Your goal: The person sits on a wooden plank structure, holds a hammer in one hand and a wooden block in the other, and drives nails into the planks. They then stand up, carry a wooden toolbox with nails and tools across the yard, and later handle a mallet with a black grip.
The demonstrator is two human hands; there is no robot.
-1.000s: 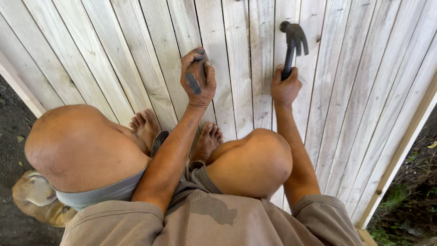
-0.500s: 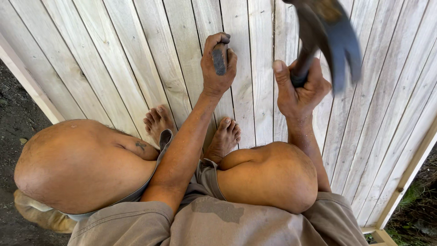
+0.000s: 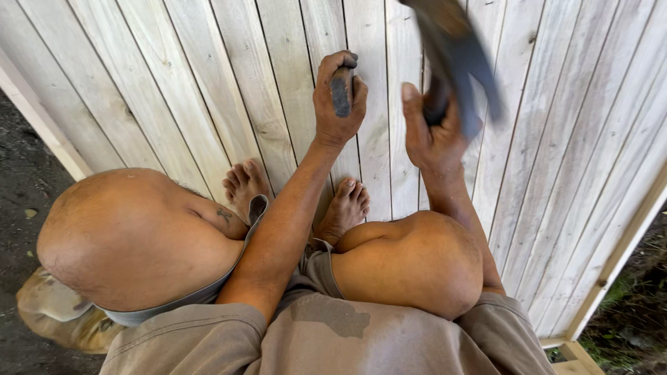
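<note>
The person wears a brownish-grey shirt point(image 3: 361, 340) with short sleeves. It has a darker wet-looking patch point(image 3: 330, 316) near the middle. The shorts point(image 3: 167, 305) are grey and show as a thin band under the left knee. Both arms are bare from the sleeve down, with no watch or rings to see. The feet point(image 3: 344, 208) are bare, with no shoes or socks. A small dark tattoo point(image 3: 224, 215) marks the left leg.

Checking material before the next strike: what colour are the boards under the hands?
Pale, unpainted wood boards with light grain; head view shows them best.
</note>
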